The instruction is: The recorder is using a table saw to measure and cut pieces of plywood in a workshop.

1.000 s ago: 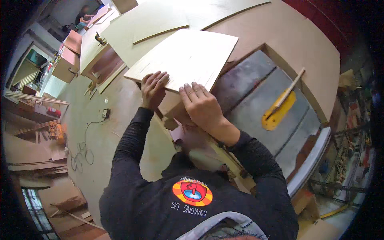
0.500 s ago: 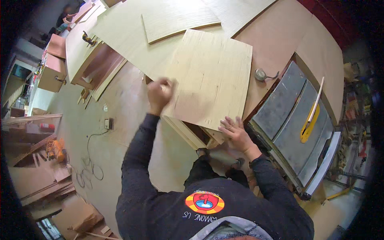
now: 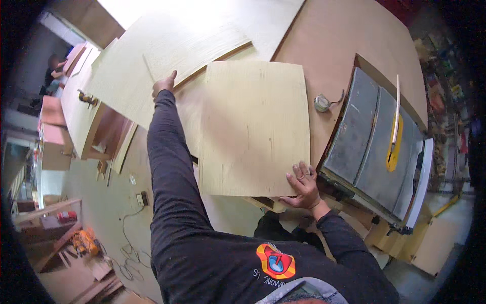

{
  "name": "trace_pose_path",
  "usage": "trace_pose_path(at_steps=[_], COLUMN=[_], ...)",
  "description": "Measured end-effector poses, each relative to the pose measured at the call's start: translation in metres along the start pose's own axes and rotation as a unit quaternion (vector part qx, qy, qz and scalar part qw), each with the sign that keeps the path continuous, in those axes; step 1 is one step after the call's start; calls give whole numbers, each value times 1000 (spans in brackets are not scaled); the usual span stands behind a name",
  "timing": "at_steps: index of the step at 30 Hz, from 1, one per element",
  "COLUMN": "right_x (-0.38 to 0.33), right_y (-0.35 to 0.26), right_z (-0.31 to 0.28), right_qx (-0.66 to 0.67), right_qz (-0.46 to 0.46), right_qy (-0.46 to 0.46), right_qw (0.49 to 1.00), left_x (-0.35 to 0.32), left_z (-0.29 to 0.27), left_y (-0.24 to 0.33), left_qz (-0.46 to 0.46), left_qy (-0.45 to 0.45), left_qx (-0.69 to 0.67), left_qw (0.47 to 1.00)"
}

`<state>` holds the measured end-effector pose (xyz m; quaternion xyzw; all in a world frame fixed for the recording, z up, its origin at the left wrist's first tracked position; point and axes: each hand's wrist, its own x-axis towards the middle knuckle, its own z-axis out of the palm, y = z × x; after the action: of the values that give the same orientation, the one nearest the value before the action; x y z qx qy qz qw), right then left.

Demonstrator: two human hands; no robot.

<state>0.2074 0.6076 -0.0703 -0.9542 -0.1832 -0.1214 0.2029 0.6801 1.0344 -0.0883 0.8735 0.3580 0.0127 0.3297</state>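
Note:
A pale plywood panel [image 3: 258, 126] lies in front of me, its near edge overhanging a wooden frame below. My right hand [image 3: 302, 187] rests on its near right corner, fingers spread over the top and thumb along the near edge. My left arm reaches far across its left side. At the near left corner of a second plywood panel [image 3: 197, 53], behind the first, my left hand [image 3: 163, 87] is closed, with the thumb up along the top. Its fingers are partly hidden, curled at that corner.
On the right stands a table saw [image 3: 349, 126] with a yellow insert [image 3: 394, 147] and a thin strip over it. A tape measure [image 3: 322, 103] lies beside it. A power tool [image 3: 87, 98] sits at left, a cable [image 3: 129, 253] on the floor. Another person [image 3: 53, 71] is far left.
My left hand has gone from the near panel's left edge out to the second panel's corner. My right hand stays at the near panel's corner. The whole view has shifted and turned.

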Motion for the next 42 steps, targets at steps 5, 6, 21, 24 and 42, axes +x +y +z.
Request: trace_pose_path(at_steps=[5,6,21,24,42], right_x=[12,17,54,160,581], right_y=[-22,-31,-19,1,122], right_z=[16,11,-28,-13,141], right_qx=[56,71,109,146,294], right_qz=[-37,-48,-18,48,344], right_qy=[-3,20,-13,93,90], right_qw=[998,996,994,984,887], left_x=[116,138,-60,-54,-54], left_z=[-78,-123,-72,-76,-56], left_y=[-72,-66,-24,-43,-44], left_qz=[-9,2,188,209,219], left_qy=[-41,-14,67,226,222], left_qx=[26,30,222,138,73], left_qw=[999,999,954,941,947])
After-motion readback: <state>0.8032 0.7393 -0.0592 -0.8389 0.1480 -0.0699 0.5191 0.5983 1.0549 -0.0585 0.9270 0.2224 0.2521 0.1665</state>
